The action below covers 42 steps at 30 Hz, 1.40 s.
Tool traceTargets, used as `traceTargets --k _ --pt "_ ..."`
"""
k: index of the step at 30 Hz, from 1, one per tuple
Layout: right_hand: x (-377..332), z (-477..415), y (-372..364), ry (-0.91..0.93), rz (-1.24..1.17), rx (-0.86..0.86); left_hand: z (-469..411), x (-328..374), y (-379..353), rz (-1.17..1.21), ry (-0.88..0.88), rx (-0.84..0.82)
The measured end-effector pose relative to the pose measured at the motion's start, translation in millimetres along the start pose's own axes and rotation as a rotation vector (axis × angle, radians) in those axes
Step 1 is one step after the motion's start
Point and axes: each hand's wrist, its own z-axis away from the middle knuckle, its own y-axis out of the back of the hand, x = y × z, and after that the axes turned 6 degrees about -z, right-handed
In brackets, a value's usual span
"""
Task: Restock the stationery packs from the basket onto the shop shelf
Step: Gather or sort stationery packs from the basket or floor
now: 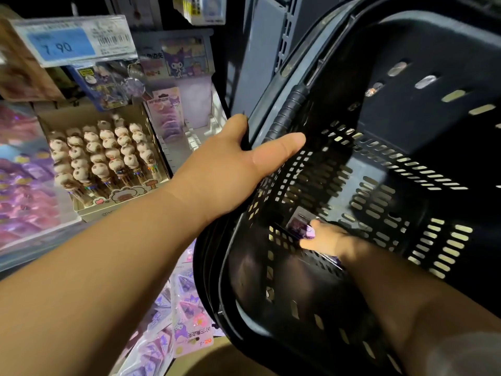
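A black slotted plastic basket (379, 172) is tipped on its side, its opening facing me. My left hand (238, 164) grips its rim next to the ribbed black handle (287, 112), thumb lying inside the wall. My right hand (328, 238) reaches deep into the basket and holds a small purple stationery pack (299, 222) against the lower wall; its fingers are partly hidden. More purple packs (187, 321) lie on the shelf below the basket.
On the left shelf stands a cardboard box of plush-topped pens (105, 158), with a blue 7.90 price tag (70, 40) above it. Purple character packs (168, 120) stand behind it, beside a white divider tray (200, 131). Pink packs (24, 185) fill the far left.
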Motion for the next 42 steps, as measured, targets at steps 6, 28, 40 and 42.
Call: traceTargets --k 6,28,40,42 --pt "-1 -2 -7 -0.042 0.256 0.037 6 -2 -2 -0.002 -0.005 -0.010" --pt "13 -11 -2 -0.080 0.225 0.108 0 -4 -6 0.068 -0.022 0.009" --pt "0 61 105 0.187 0.141 0.157 -43 48 -24 0.013 0.070 -0.019" --pt "0 81 136 0.224 0.126 0.141 -49 69 -29 0.049 0.076 -0.038"
